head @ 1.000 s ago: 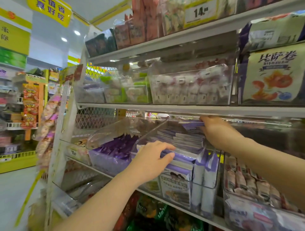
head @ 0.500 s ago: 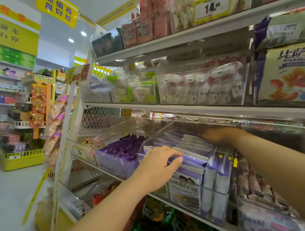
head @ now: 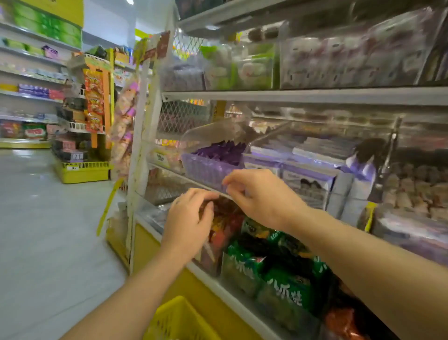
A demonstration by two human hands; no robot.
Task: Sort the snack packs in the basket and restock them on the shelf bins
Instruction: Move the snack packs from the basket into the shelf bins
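Since blur smears the lower shelf, we cannot tell whether our curled left hand or right hand fingers grasp anything; red snack packs stand upright just beneath them, yellow basket cropped.

Shop aisle. Pale grey floor, glossy, with soft reflections. Ceiling light right at the top edge, with a white wall below it. Far left: long wall shelves stocked in rows, green packs on the top tier. Mid-aisle: orange display stand hung with packets, over a yellow base. Yellow sign overhead, cut off by the frame.
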